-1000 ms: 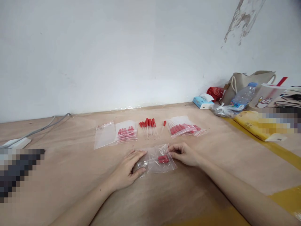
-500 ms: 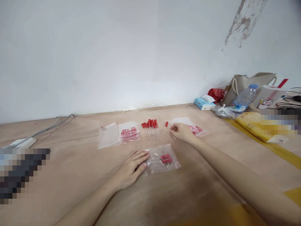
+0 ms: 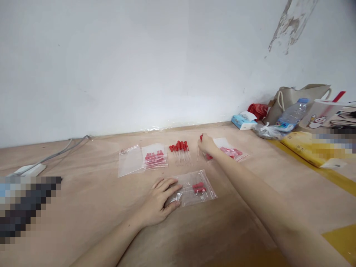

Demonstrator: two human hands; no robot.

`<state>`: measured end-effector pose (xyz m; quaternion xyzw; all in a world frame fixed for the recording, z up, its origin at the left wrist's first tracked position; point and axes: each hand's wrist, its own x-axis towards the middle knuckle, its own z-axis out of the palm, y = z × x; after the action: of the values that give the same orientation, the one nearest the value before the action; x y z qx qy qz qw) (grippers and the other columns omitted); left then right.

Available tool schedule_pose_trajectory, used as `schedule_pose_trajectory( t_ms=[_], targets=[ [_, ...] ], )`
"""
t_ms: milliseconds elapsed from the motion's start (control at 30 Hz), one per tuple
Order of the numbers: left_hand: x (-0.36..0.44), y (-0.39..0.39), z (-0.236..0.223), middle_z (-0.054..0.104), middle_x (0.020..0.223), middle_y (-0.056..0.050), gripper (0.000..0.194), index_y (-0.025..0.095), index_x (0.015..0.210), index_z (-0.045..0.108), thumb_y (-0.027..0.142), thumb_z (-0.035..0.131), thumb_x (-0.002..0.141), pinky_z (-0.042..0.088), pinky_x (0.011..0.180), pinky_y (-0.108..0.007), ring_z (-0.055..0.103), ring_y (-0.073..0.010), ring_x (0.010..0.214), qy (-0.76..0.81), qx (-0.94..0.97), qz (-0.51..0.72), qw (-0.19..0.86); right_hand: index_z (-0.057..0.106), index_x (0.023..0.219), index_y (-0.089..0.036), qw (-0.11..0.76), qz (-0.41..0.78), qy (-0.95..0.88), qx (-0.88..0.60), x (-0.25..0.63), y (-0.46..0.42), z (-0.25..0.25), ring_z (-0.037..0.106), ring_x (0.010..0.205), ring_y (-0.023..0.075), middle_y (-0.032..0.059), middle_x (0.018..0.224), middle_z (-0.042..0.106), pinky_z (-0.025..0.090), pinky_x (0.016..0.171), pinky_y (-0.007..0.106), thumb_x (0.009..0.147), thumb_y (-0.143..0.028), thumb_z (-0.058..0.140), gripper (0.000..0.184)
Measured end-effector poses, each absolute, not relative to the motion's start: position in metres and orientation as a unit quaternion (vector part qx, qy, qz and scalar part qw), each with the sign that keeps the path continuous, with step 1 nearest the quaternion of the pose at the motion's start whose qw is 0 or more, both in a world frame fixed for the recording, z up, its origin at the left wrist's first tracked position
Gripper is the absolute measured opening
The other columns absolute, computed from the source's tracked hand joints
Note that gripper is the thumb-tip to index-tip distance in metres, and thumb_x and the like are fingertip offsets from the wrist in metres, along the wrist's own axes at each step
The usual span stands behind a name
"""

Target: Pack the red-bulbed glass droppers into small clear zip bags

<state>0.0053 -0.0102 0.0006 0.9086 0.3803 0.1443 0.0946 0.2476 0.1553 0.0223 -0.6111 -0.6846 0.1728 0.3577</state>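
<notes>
My left hand [image 3: 161, 202] lies flat with fingers spread on the left end of a clear zip bag [image 3: 186, 194] that has a few red-bulbed droppers [image 3: 199, 187] inside. Farther off, my right hand [image 3: 208, 144] is closed in a pinch around the red bulb of a single dropper [image 3: 198, 152], whose clear tube points down. To the left of it lies a row of several loose droppers [image 3: 179, 146], bulbs toward the wall. Bagged droppers [image 3: 154, 159] are stacked left of that row, with a flat clear bag [image 3: 129, 161] beside them.
More bagged red droppers [image 3: 232, 152] lie partly behind my right hand. At the far right stand a blue tissue pack [image 3: 243, 121], a plastic bottle [image 3: 293, 115], a cup [image 3: 319, 115] and a yellow pack [image 3: 302, 146]. A grey cable [image 3: 59, 151] runs along the left.
My right hand has moved slightly away from me and taken hold of the lone dropper by its bulb. My left hand stays on the bag, its fingers a little more spread.
</notes>
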Motion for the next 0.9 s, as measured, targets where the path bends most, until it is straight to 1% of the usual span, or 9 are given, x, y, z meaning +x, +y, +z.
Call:
schedule_pose_trajectory(
  t_ms=[67,100,167,267,367,600,767,833,900],
  targets=[
    [0.005,-0.010,0.000,0.042,0.132,-0.006,0.043,0.028,0.130,0.040,0.034,0.045,0.088,0.025,0.103,-0.046,0.037,-0.0238,0.121,0.382,0.908,0.144,0.096,0.034,0.116,-0.015,0.414,0.198,-0.643,-0.614,0.264,0.135,0.022,0.059,0.055,0.0130,0.0023,0.073,0.059,0.044,0.051,0.025,0.083,-0.024,0.036,0.034],
    [0.005,-0.010,0.001,0.042,0.132,-0.006,0.043,0.028,0.130,0.040,0.034,0.045,0.088,0.025,0.103,-0.046,0.037,-0.0236,0.121,0.383,0.908,0.143,0.096,0.029,0.118,-0.018,0.468,0.238,-0.611,-0.593,0.273,0.122,0.020,0.056,0.049,0.0111,-0.0014,0.070,0.057,0.043,0.047,0.024,0.083,-0.027,0.035,0.036],
    [0.006,-0.009,0.001,0.042,0.132,-0.006,0.042,0.028,0.130,0.040,0.034,0.045,0.088,0.025,0.103,-0.046,0.037,-0.0234,0.121,0.385,0.907,0.139,0.095,0.028,0.115,-0.019,0.554,0.306,-0.546,-0.548,0.288,0.095,0.012,0.050,0.041,0.0101,-0.0071,0.058,0.050,0.041,0.043,0.023,0.079,-0.033,0.041,0.041],
    [0.006,-0.009,0.001,0.042,0.132,-0.006,0.042,0.028,0.129,0.041,0.033,0.044,0.088,0.026,0.102,-0.047,0.037,-0.0238,0.121,0.383,0.909,0.138,0.092,0.032,0.106,-0.021,0.606,0.357,-0.488,-0.517,0.299,0.062,-0.005,0.050,0.044,0.0113,-0.0077,0.056,0.047,0.042,0.042,0.024,0.072,-0.040,0.053,0.044],
    [0.006,-0.010,0.001,0.042,0.131,-0.007,0.041,0.029,0.129,0.041,0.034,0.044,0.089,0.027,0.101,-0.047,0.037,-0.0250,0.121,0.382,0.908,0.147,0.087,0.033,0.102,-0.024,0.622,0.375,-0.460,-0.511,0.296,0.049,-0.017,0.051,0.048,0.0125,-0.0061,0.060,0.047,0.044,0.042,0.025,0.070,-0.041,0.056,0.043],
    [0.006,-0.010,0.001,0.042,0.132,-0.007,0.043,0.028,0.132,0.036,0.036,0.042,0.089,0.024,0.103,-0.047,0.037,-0.0238,0.121,0.385,0.907,0.140,0.094,0.031,0.094,-0.026,0.598,0.452,-0.437,-0.497,0.279,0.044,-0.024,0.057,0.054,0.0145,-0.0031,0.070,0.051,0.050,0.052,0.032,0.069,-0.044,0.059,0.042],
    [0.007,-0.009,0.000,0.042,0.132,-0.007,0.051,0.024,0.135,0.028,0.037,0.043,0.089,0.025,0.104,-0.045,0.037,-0.0237,0.121,0.385,0.904,0.158,0.099,0.038,0.086,-0.023,0.474,0.514,-0.555,-0.450,0.287,0.035,-0.023,0.057,0.063,0.0130,0.0003,0.079,0.058,0.045,0.054,0.027,0.069,-0.048,0.059,0.037],
    [0.007,-0.009,0.000,0.042,0.133,-0.007,0.051,0.023,0.135,0.028,0.037,0.043,0.089,0.024,0.104,-0.044,0.037,-0.0232,0.121,0.386,0.904,0.154,0.100,0.045,0.083,-0.020,0.414,0.485,-0.634,-0.438,0.292,0.034,-0.021,0.055,0.064,0.0128,0.0005,0.075,0.058,0.044,0.057,0.026,0.070,-0.044,0.061,0.031],
    [0.007,-0.009,0.002,0.042,0.133,-0.006,0.050,0.023,0.135,0.027,0.037,0.043,0.089,0.024,0.105,-0.043,0.037,-0.0226,0.122,0.386,0.905,0.150,0.099,0.052,0.080,-0.019,0.388,0.404,-0.703,-0.439,0.294,0.035,-0.019,0.054,0.069,0.0142,0.0014,0.075,0.058,0.043,0.063,0.029,0.070,-0.038,0.062,0.023]
  ],
)
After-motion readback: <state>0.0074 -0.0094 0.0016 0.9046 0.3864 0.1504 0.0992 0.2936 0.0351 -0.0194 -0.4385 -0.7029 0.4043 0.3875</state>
